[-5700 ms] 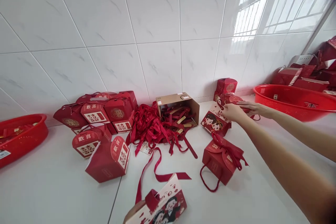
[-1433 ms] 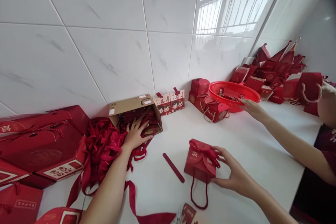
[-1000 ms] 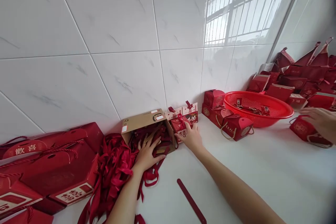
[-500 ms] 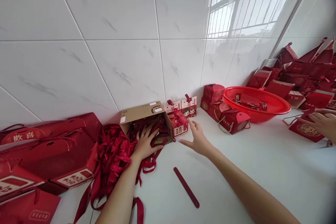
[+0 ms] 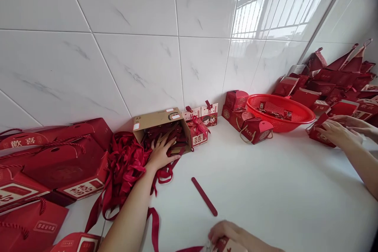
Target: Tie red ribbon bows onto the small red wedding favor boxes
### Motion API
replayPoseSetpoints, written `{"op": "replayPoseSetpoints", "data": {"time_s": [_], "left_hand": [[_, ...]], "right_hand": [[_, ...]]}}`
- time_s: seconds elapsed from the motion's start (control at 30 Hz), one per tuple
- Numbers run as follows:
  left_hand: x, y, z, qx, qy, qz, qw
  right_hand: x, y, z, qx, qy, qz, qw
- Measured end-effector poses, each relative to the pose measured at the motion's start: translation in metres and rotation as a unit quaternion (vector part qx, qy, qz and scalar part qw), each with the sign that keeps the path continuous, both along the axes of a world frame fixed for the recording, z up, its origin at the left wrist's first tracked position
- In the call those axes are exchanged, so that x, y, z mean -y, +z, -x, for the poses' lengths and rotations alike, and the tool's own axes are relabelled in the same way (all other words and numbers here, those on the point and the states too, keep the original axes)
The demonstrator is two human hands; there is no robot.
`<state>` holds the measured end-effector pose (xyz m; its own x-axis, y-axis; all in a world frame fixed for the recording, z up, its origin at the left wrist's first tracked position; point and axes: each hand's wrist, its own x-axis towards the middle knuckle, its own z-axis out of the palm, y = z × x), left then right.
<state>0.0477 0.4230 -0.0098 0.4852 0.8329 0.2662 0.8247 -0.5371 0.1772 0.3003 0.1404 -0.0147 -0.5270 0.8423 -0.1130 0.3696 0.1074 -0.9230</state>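
My left hand [image 5: 161, 154] reaches into the mouth of a cardboard box [image 5: 156, 120] lying on its side. Its fingers are spread over dark red strips [image 5: 176, 133] inside, and it grips nothing I can see. At the bottom edge, my right hand [image 5: 228, 231] is curled round a small red and beige gift box [image 5: 233, 246], which the frame cuts off. Something clear shows at its fingertips. A flat dark red strip with rounded ends [image 5: 204, 197] lies on the white table between my hands. Beside the cardboard box is a heap of red ribbon [image 5: 126, 165].
Large red gift boxes [image 5: 59, 165] stand at left. Small decorated boxes [image 5: 199, 136] lean by the wall. A red plastic basket [image 5: 301, 122] holds small packets. Another person's hands [image 5: 339, 130] handle a red box [image 5: 317, 136] at right, before piled boxes [image 5: 333, 75].
My right hand has drawn back from beside the decorated boxes to the bottom edge, now round a small box. My left hand stays at the cardboard box. The other person's second hand has appeared.
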Motion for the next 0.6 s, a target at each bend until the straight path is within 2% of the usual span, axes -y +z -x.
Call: {"op": "replayPoseSetpoints", "data": {"time_s": [0.1,0.2,0.23,0.27,0.3,0.4,0.47,0.5,0.6], "left_hand": [[0.000,-0.001,0.001,0.002,-0.001,-0.002,1.000],[0.000,-0.002,0.001,0.007,0.000,-0.006,1.000],[0.000,-0.002,0.001,0.008,0.001,-0.006,1.000],[-0.001,-0.003,0.001,0.009,0.001,-0.006,1.000],[-0.001,-0.003,0.001,0.009,0.000,-0.006,1.000],[-0.001,-0.004,0.002,0.009,-0.001,-0.003,1.000],[-0.002,-0.004,0.002,0.010,-0.001,0.000,1.000],[-0.002,-0.004,0.003,0.011,-0.002,0.002,1.000],[-0.002,-0.005,0.003,0.019,-0.002,0.006,1.000]], "right_hand": [[-0.014,0.008,-0.031,-0.004,-0.081,-0.073,0.994],[-0.043,0.022,-0.077,-0.121,-0.192,-0.047,0.973],[-0.057,0.027,-0.091,-0.186,-0.245,-0.031,0.951],[-0.072,0.033,-0.104,-0.259,-0.318,-0.032,0.911],[-0.089,0.040,-0.115,-0.300,-0.359,-0.050,0.882],[-0.138,0.064,-0.132,-0.408,-0.410,-0.068,0.813],[-0.162,0.077,-0.131,-0.457,-0.415,-0.055,0.785],[-0.172,0.081,-0.128,-0.466,-0.412,-0.048,0.782],[-0.189,0.084,-0.116,-0.446,-0.392,-0.034,0.804]]}}
